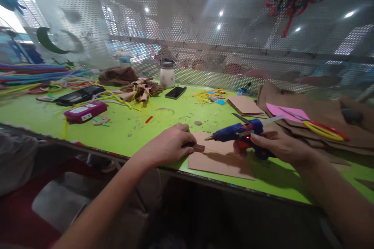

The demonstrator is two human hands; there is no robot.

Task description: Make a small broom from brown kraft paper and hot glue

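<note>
My right hand (274,144) is closed around a blue hot glue gun (233,131), with a clear glue stick (273,120) poking out of its back and a small red light glowing on its side. The gun's metal nozzle points left toward my left hand (177,142), which pinches a small rolled or folded strip of brown paper (199,148). Nozzle and strip look close, but whether they touch I cannot tell. Beneath both lies a flat sheet of brown cardboard (220,167) at the table's front edge.
On the green table (122,136) lie a purple box (85,112), a phone (175,92), a jar (167,74), brown paper rolls (143,89) and pipe cleaners (37,72). To the right are scissors (324,130), pink paper (288,112) and stacked cardboard (245,106). A perforated panel stands behind.
</note>
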